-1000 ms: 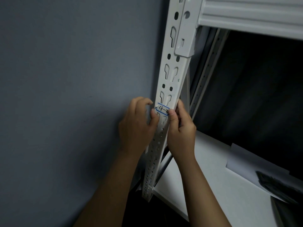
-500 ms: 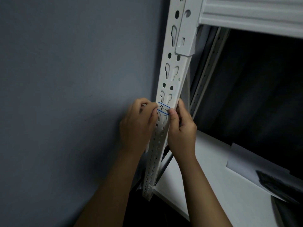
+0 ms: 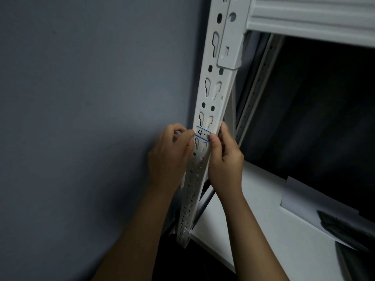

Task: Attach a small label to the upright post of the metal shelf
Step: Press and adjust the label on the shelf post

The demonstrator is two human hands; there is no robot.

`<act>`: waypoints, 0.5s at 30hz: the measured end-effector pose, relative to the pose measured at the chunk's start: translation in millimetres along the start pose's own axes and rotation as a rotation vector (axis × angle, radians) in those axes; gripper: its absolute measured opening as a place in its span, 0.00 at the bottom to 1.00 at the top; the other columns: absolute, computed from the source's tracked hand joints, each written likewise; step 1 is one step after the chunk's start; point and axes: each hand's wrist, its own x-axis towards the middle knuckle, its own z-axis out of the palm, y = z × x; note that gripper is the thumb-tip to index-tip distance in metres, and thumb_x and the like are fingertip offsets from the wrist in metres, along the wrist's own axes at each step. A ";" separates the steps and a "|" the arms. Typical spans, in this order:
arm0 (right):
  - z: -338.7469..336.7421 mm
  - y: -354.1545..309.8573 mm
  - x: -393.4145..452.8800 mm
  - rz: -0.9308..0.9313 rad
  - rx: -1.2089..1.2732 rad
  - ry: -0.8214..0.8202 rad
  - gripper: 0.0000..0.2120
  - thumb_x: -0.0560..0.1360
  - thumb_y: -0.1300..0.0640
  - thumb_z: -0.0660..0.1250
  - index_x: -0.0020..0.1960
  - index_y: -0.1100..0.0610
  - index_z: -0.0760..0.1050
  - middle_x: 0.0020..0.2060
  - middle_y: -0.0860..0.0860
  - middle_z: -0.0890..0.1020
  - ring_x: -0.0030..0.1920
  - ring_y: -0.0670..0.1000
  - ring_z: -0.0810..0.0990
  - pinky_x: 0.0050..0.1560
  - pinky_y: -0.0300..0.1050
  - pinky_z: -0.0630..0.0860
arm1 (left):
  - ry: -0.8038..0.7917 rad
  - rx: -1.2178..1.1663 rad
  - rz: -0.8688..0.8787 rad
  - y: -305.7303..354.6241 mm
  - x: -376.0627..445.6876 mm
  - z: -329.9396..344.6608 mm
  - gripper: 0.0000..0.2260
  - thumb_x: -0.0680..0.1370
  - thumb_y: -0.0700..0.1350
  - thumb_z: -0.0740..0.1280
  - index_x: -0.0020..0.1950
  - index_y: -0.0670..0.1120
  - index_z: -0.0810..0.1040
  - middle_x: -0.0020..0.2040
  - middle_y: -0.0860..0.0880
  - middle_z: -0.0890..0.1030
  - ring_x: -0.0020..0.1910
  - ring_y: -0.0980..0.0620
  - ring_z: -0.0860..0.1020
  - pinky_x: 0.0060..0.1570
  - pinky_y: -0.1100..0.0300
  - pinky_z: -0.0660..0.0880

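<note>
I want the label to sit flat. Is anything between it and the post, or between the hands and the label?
Nothing visible. The label lies right on the front of the post, over part of the slots. The left hand touches its left end and the right hand its right end, with nothing between.

A white slotted post [image 3: 211,94] runs up beside a grey wall [image 3: 81,118]. Across its face lies a small blue-edged label [image 3: 202,133] marked "4-3" in black. The left hand [image 3: 169,159] curls round the post's left edge, its thumb on the label's left end; the right hand [image 3: 225,159] grips the right edge, its thumb pressing the label's right end. A beam [image 3: 310,19] joins the post above. Below right is a white shelf [image 3: 253,230] bearing a paper sheet [image 3: 300,197] and something dark and blurred.
</note>
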 end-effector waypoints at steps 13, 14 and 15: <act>0.5 -0.3 -0.4 0.003 0.033 0.017 0.20 0.81 0.52 0.58 0.73 0.49 0.66 0.60 0.48 0.78 0.57 0.44 0.78 0.57 0.48 0.79 | -0.036 -0.112 -0.122 -9.1 -7.9 2.7 0.09 0.79 0.46 0.62 0.48 0.43 0.80 0.47 0.47 0.76 0.39 0.57 0.75 0.34 0.74 0.67; -0.1 -0.5 -0.6 0.003 0.037 0.012 0.20 0.81 0.52 0.58 0.73 0.49 0.66 0.60 0.48 0.78 0.58 0.44 0.78 0.58 0.48 0.78 | -0.038 -0.185 -0.189 -5.7 -3.8 0.4 0.08 0.79 0.45 0.63 0.49 0.43 0.80 0.48 0.50 0.75 0.39 0.61 0.73 0.34 0.75 0.67; -0.8 -0.6 -0.9 0.000 0.033 0.001 0.21 0.81 0.53 0.59 0.74 0.49 0.65 0.61 0.48 0.78 0.58 0.44 0.78 0.58 0.48 0.78 | -0.037 -0.256 -0.254 -2.4 -0.3 -1.6 0.07 0.79 0.44 0.63 0.49 0.43 0.79 0.48 0.52 0.73 0.40 0.63 0.73 0.36 0.76 0.68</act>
